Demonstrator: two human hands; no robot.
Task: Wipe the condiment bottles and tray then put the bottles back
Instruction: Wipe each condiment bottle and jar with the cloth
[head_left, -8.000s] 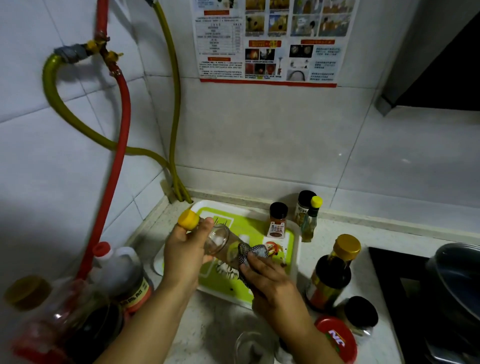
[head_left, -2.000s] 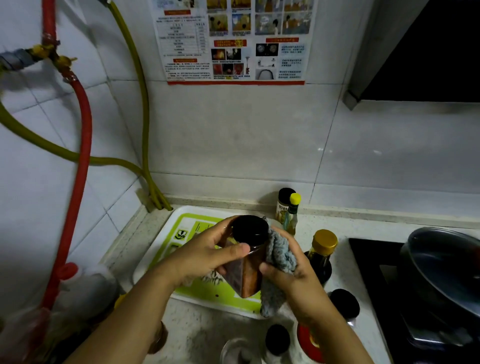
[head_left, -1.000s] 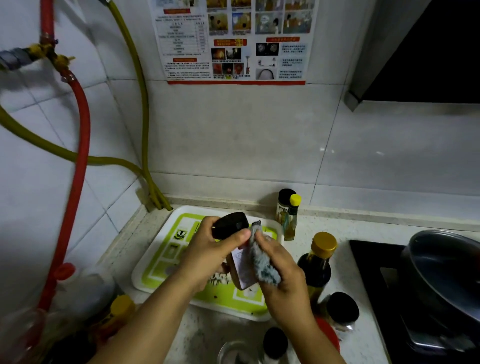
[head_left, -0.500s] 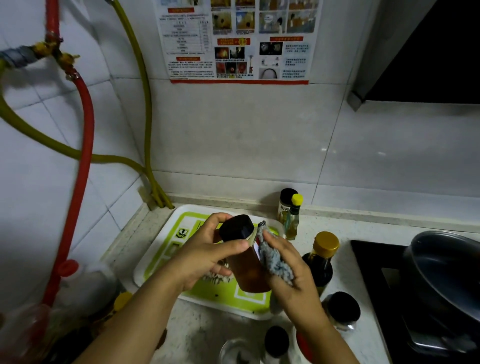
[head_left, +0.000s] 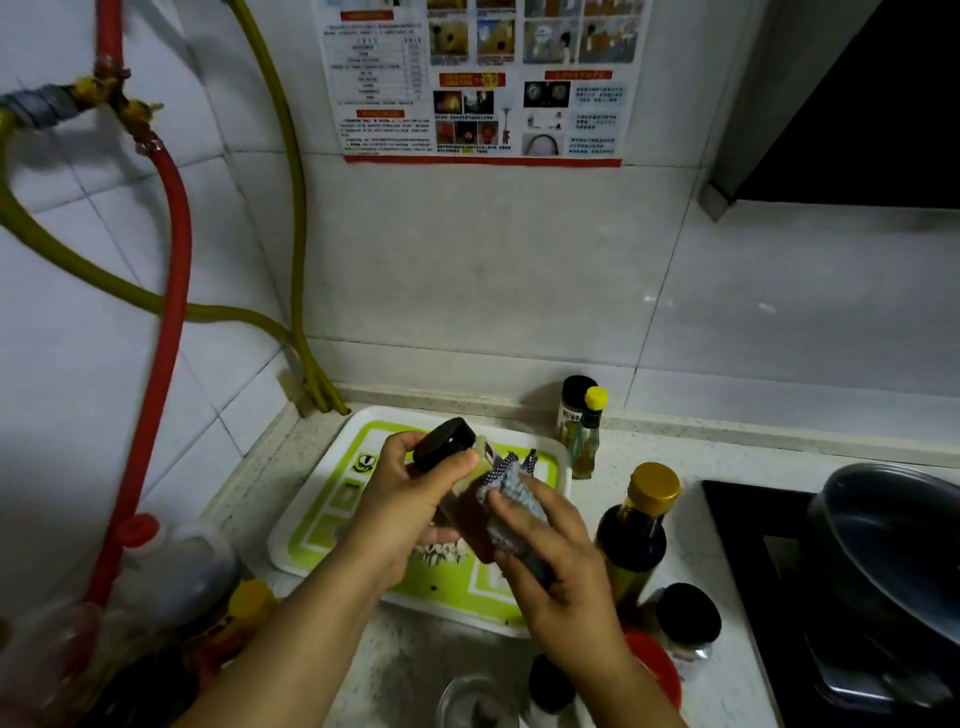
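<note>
Above the green tray (head_left: 332, 499), the left hand (head_left: 410, 504) grips a tilted black-capped bottle (head_left: 452, 467) with fingers curled round it, while the right hand (head_left: 556, 561) presses a cloth (head_left: 511, 493) against its side.

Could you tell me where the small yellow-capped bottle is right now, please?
In the head view, the small yellow-capped bottle stands on the counter by the back wall, right of the tray, beside a black-capped jar.

White tiled walls (head_left: 467, 270) – poster (head_left: 480, 78) up top, red hose (head_left: 174, 270), speckled counter (head_left: 779, 457), dim light.
</note>
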